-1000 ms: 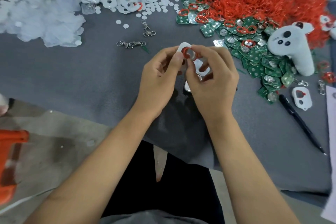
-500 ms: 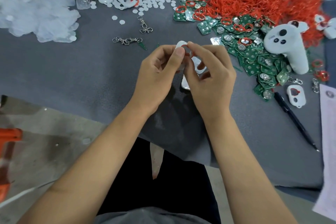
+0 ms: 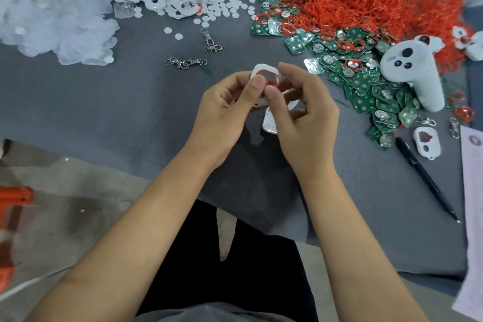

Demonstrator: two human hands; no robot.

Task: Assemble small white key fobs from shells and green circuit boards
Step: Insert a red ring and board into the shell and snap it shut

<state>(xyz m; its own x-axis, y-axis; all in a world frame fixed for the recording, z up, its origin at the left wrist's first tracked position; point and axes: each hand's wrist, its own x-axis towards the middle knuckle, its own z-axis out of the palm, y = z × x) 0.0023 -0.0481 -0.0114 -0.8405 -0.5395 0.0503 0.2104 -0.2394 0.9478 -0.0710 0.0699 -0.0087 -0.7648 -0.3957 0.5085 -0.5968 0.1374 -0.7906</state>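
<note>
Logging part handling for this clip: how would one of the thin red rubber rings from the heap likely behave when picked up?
Probably floppy: the thin red rubber rings lie bent and tangled. Likely very light, given how thin they are. One may drag neighbours along, since they interlock over the green circuit boards.

Glossy white plastic shell [image 3: 262, 70] with a red rubbery ring [image 3: 269, 76]; beside it shiny metal clasps [image 3: 186, 63] on matt grey cloth [image 3: 130, 102].
</note>
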